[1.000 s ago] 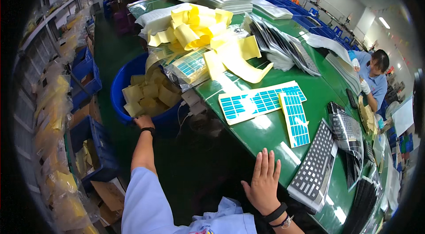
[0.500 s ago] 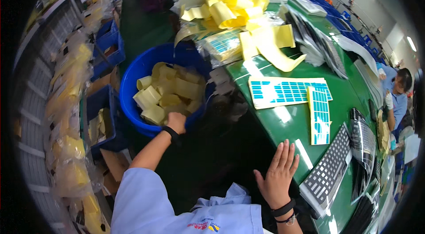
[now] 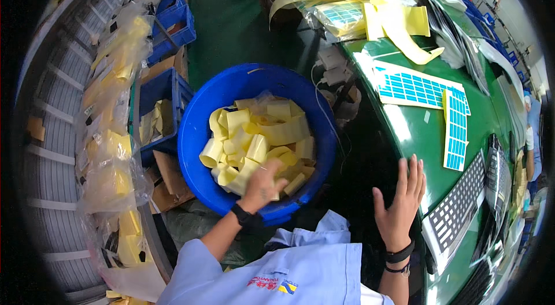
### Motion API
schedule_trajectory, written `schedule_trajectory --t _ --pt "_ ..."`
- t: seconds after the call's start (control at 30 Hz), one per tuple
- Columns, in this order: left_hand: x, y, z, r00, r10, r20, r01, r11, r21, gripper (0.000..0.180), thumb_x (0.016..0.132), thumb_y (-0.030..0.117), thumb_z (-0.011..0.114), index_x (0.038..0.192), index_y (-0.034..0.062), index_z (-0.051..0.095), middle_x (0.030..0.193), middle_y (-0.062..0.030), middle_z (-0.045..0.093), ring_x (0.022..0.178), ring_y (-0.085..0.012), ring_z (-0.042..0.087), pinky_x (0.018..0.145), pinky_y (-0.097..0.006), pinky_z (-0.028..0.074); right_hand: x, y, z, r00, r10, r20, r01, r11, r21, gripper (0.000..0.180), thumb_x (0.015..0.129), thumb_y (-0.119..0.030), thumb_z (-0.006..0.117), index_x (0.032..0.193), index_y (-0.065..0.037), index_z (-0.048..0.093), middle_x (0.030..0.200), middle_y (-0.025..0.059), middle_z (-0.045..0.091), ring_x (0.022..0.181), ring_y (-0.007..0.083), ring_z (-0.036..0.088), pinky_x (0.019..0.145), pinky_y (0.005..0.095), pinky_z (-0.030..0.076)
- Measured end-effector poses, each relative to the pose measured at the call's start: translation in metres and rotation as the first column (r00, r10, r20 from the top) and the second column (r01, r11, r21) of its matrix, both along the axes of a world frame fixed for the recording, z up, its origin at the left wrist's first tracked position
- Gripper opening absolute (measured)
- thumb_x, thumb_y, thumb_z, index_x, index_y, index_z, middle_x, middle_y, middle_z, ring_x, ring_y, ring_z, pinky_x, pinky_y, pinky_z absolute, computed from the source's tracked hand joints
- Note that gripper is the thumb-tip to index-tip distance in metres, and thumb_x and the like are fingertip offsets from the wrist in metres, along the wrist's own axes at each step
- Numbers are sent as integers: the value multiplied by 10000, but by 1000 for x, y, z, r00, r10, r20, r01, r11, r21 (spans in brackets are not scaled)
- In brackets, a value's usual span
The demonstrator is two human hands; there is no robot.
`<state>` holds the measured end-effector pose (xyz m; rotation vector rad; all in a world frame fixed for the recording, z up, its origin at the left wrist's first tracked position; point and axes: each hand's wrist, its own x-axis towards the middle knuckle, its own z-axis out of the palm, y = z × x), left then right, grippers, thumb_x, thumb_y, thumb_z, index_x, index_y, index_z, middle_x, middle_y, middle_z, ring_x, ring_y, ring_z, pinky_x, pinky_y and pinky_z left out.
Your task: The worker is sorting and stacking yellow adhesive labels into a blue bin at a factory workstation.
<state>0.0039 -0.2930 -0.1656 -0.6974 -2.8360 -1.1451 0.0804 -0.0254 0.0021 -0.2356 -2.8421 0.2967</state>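
Note:
My left hand (image 3: 263, 187) reaches over the near side of a round blue bin (image 3: 193, 157). Its thumb stands apart from its fingers, which are slightly blurred just over curled yellow paper strips (image 3: 237, 146) that fill the bin's bottom. I see nothing clearly held in it. My right hand (image 3: 400, 207) is open with fingers stretched, at the near edge of the green table (image 3: 413, 131). Close to it lies a black keyboard-patterned sheet (image 3: 457, 209). Farther up the table are sheets of blue labels on yellow backing (image 3: 416, 86), with a narrower label sheet (image 3: 455, 131) across their right end.
Loose yellow backing strips (image 3: 399, 22) heap at the table's far end. Shelving (image 3: 58, 160) with plastic-wrapped yellow material runs along the left, beside blue crates (image 3: 165, 103). White adapters with cables (image 3: 334, 65) hang between bin and table. Another person (image 3: 533, 126) works at far right.
My view has shifted, so the bin appears lower and nearer. My left hand has gone from a closed shape at the bin's near rim to farther inside, fingers apart. The right hand stays open.

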Motion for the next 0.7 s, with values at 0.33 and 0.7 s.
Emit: schedule_trajectory --t 0.33,0.7 --pt "12 -109 -48 850 343 400 -301 939 -166 338 751 200 582 1006 -18 546 880 -168 613 809 -293 586 727 -373 446 34 4 -25 890 452 -54 -319 535 -783 225 756 -33 568 979 -5 587 973 151 586 905 269 563 797 313 436" --pt "40 38 121 807 -332 488 138 910 391 244 835 123 505 1040 -4 538 897 -68 607 859 -128 551 749 -279 447 46 21 -78 841 541 -7 134 -221 -966 476 875 -291 478 1224 23 401 1181 128 496 1124 198 444 972 322 312"
